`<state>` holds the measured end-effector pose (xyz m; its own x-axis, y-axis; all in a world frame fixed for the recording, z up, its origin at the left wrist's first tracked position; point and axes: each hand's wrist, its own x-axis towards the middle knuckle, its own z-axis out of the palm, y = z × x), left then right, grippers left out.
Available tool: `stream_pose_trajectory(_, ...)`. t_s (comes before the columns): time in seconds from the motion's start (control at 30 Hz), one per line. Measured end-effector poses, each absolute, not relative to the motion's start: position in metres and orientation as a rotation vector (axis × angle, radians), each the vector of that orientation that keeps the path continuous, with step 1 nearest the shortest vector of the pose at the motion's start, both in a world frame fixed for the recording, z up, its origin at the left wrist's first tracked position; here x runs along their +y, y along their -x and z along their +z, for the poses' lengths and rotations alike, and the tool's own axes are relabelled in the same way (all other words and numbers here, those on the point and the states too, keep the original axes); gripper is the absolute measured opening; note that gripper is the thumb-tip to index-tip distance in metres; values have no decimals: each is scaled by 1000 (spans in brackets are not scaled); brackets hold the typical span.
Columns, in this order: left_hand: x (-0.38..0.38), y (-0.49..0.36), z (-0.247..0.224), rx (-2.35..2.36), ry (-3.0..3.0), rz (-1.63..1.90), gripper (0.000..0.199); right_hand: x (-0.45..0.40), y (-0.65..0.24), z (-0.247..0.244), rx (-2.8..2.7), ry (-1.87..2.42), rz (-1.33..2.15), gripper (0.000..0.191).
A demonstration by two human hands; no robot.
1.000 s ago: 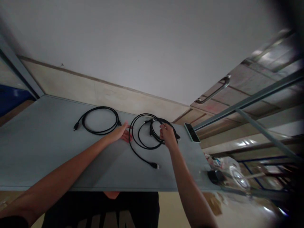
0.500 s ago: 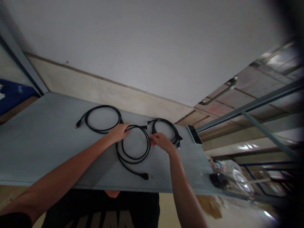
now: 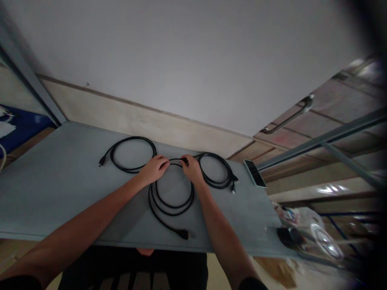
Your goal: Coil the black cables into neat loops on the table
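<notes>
A coiled black cable (image 3: 173,214) lies on the grey tabletop in front of me, one plug (image 3: 183,233) trailing toward the near edge. My left hand (image 3: 154,169) pinches the upper left of this coil. At its upper right, my right hand (image 3: 192,170) has its fingers closed around the cable's other connector end, which they partly hide. To the left rests a second black cable coil (image 3: 133,138), its plug (image 3: 102,161) pointing outward. A third black cable coil (image 3: 222,186) sits just right of my right hand, plug ends at its right side.
A phone (image 3: 255,173) lies by the right edge of the grey table (image 3: 60,181). Behind rises a pale wall panel (image 3: 181,72). Metal frame bars (image 3: 320,141) run along the right, near a dark object (image 3: 288,237) and plastic bags. Something blue (image 3: 27,127) stands at far left.
My right hand has moved left and up from beside the middle coil to its connector end, and has closed on it. My left hand keeps its hold; the view has shifted slightly.
</notes>
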<state>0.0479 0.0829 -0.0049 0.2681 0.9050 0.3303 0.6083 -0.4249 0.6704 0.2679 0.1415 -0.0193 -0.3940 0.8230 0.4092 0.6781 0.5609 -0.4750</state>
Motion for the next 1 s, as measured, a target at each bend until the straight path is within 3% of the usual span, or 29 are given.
stream_pose_trajectory(0.17,85,-51,-4,1315,-1541,1163,30,129,-270,-13,-2032,1099,305,29)
stream_pose_trajectory(0.37,86,-40,8,1383,-1643,1071,30,126,-276,-2,-2034,1024,361,29)
stream_pose_trajectory(0.53,86,-38,11,1336,-1546,1057,35,127,-279,-1,-1918,1056,668,21)
stream_pose_trajectory(0.77,89,-27,17,1206,-1162,977,47,137,-307,6,-1416,984,1495,22)
stream_pose_trajectory(1.0,87,-23,23,1040,-1161,831,54,153,-350,4,-1192,958,1480,11)
